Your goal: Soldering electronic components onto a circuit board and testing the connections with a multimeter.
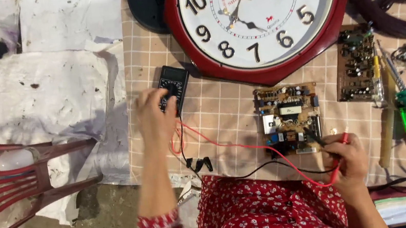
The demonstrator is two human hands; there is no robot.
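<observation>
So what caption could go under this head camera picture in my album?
Left hand on a black multimeter, right hand holding probes to a circuit board below a big red wall clock.

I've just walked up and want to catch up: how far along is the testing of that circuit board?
Set up: the multimeter is out and its leads run to the circuit board. In hand: the left hand is on the meter, the right hand holds probes at the board's edge. The second board lies untouched.
</observation>
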